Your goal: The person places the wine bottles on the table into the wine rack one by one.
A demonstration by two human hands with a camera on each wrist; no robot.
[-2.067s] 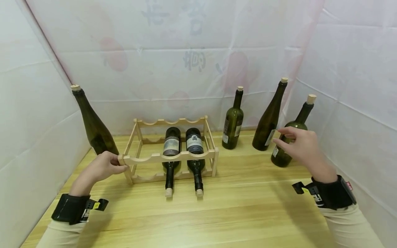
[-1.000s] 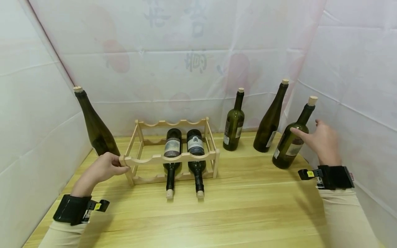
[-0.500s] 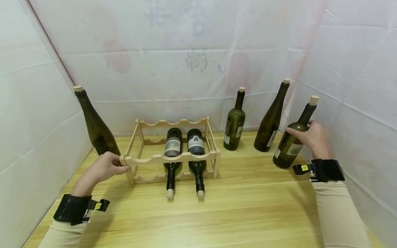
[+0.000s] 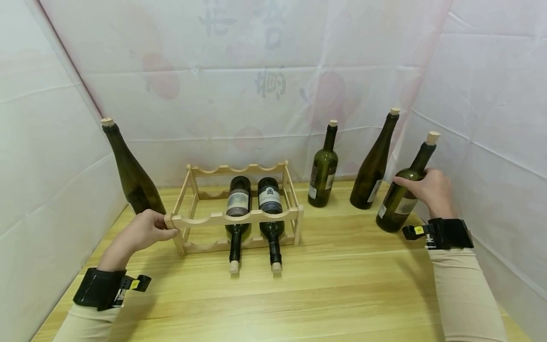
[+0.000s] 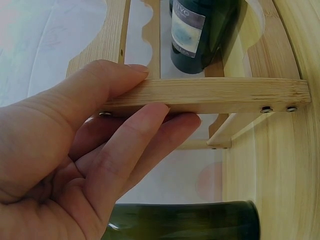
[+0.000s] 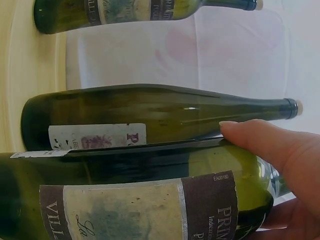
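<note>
On the left, my left hand (image 4: 147,229) pinches the front corner post of a wooden wine rack (image 4: 218,219), thumb on one side and fingers on the other. Two wine bottles lie in the rack's right half, a left one (image 4: 237,202) and a right one (image 4: 269,202), corks toward me. My right hand (image 4: 432,190) grips the shoulder of a green wine bottle (image 4: 397,202) standing at the far right. In the right wrist view the thumb (image 6: 250,131) lies along that bottle's near shoulder; the fingers are mostly hidden behind it.
Left of the rack stands a tall corked bottle (image 4: 134,175), close to my left hand. A slender bottle (image 4: 372,168) and a shorter green bottle (image 4: 323,173) stand between the rack and the gripped bottle. White cloth walls (image 4: 363,61) enclose the wooden table (image 4: 325,294).
My right hand has moved from in front of the rightmost bottle round to its right side and closed on its shoulder. The left hand still holds the rack.
</note>
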